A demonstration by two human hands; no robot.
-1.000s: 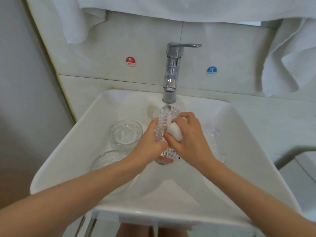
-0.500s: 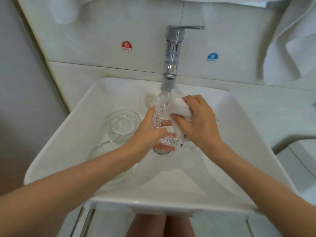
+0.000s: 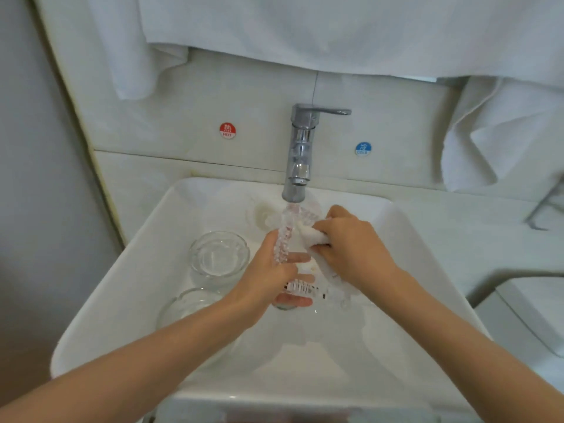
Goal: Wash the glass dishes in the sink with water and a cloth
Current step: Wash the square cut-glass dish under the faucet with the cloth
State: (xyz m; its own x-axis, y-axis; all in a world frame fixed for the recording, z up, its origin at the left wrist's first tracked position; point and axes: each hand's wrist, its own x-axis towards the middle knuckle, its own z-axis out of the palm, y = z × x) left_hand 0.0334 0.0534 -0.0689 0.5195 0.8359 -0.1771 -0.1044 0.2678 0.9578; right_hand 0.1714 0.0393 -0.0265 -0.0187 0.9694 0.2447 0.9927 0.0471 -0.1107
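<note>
Bowl and second bowl sit in sink just left of left hand, its fingers curled round beaded dish held on edge under faucet, right hand pinching white cloth against dish's right face.

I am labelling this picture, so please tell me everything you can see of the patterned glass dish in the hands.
The glass dish is clear, beaded and ribbed. It stands on edge over the sink, its top rim under the faucet, where water seems to fall on it. The left hand grips its left side; the right hand presses a white cloth against its right face. Its full shape is hidden.
</note>
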